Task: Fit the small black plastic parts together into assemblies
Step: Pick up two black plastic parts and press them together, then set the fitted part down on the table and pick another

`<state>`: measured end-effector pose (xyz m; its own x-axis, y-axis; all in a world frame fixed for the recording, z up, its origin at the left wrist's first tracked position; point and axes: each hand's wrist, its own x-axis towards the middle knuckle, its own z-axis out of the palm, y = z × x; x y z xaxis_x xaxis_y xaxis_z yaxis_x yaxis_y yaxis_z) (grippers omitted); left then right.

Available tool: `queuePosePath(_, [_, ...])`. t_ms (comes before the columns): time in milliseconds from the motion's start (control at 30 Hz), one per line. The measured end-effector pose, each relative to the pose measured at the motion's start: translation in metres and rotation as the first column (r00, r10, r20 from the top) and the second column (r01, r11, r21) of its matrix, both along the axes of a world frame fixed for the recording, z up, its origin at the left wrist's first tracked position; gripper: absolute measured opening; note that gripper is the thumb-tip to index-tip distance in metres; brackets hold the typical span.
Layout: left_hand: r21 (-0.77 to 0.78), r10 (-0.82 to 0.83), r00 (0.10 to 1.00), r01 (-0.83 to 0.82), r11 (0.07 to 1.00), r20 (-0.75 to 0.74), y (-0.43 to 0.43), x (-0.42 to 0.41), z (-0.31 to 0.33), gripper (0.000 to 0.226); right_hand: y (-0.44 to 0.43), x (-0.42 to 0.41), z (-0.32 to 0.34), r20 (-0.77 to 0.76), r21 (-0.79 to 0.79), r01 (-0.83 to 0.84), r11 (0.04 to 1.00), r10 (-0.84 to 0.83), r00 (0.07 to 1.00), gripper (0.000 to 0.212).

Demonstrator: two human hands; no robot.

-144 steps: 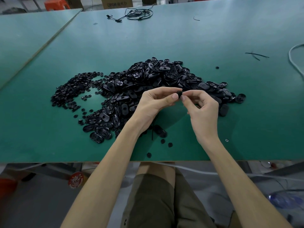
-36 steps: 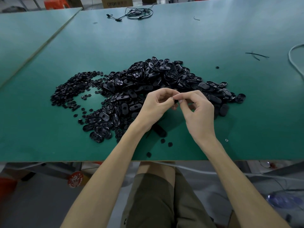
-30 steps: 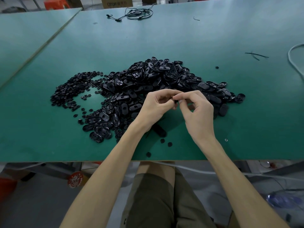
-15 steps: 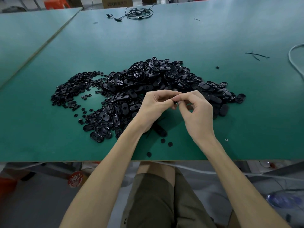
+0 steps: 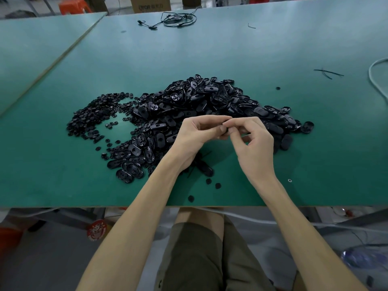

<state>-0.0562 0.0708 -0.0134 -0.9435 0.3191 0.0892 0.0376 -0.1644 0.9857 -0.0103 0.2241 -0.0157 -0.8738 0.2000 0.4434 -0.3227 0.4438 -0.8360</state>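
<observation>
A seated person's knees in olive shorts [image 5: 201, 255] show below the near edge of a green worktop [image 5: 315, 143]. Two bare forearms reach forward over that edge. On the worktop just past the edge lie three small round black pieces [image 5: 218, 186], loose and apart from one another, near the left wrist. To the right of the right wrist sits a tiny pale ring [image 5: 290, 180].

Above the worktop the left hand [image 5: 195, 137] and the right hand [image 5: 255, 148] meet, fingertips touching. Both are curled, thumb and forefinger pressed together around a small black part [image 5: 224, 131] held between the two hands; only a sliver of it shows, so its shape cannot be told.

Behind the hands spreads a large heap of black oval plastic parts [image 5: 201, 106]. Touching its left side is a flatter scatter of smaller round black parts [image 5: 92, 116].

Farther back, a few black strands [image 5: 327, 72] lie to the right, a pale cable [image 5: 375, 80] curves at the right edge, and a tangle of black wire [image 5: 176, 18] rests near the far edge. A cardboard box [image 5: 150, 4] stands beyond.
</observation>
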Motion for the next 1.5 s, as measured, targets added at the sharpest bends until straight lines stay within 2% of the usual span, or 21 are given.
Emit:
queuePosePath(567, [-0.093,0.045,0.999,-0.048,0.994,-0.031,0.002,-0.001,-0.001,0.031,0.0,0.001,0.001,-0.016,-0.022,0.007,1.0,-0.007,1.0,0.025])
queuePosePath(700, [-0.051,0.206,0.973,-0.212,0.976,-0.1,0.001,-0.003,0.0,0.032,0.0,0.001,0.002,-0.054,-0.102,0.099,0.99,-0.105,0.993,0.034])
queuePosePath(833, [-0.074,0.437,0.877,-0.458,0.886,-0.199,-0.006,-0.007,0.002,0.036,0.003,-0.002,0.001,0.055,-0.184,0.242,0.953,-0.236,0.97,0.046])
queuePosePath(967, [-0.29,0.421,0.84,-0.52,0.803,-0.341,-0.006,-0.005,0.003,0.036,0.006,-0.004,0.001,0.152,-0.209,0.28,0.937,-0.252,0.956,0.056])
queuePosePath(1033, [-0.454,0.311,0.854,-0.492,0.743,-0.417,-0.003,-0.003,0.0,0.03,0.005,-0.003,0.001,0.15,-0.199,0.273,0.941,-0.246,0.958,0.056])
queuePosePath(1133, [-0.675,0.155,0.881,-0.445,0.588,-0.446,0.001,-0.003,-0.006,0.031,0.004,-0.003,0.001,0.121,-0.185,0.257,0.948,-0.238,0.964,0.048])
queuePosePath(1200, [-0.719,0.118,0.876,-0.454,0.525,-0.467,0.002,-0.003,-0.007,0.035,0.003,-0.003,0.0,0.095,-0.159,0.233,0.959,-0.22,0.971,0.039])
queuePosePath(1267, [-0.722,0.116,0.867,-0.471,0.507,-0.484,0.003,-0.004,-0.007,0.034,0.003,-0.003,-0.001,0.064,-0.087,0.162,0.983,-0.156,0.986,0.028])
queuePosePath(1400, [-0.711,0.134,0.875,-0.46,0.532,-0.465,0.001,-0.007,-0.009,0.025,-0.003,-0.001,-0.002,0.009,0.13,-0.049,0.99,0.048,0.999,0.011])
queuePosePath(1500, [-0.657,0.169,0.868,-0.469,0.59,-0.467,0.001,-0.007,-0.008,0.022,-0.009,0.003,-0.004,-0.096,0.335,-0.086,0.938,0.125,0.988,0.009])
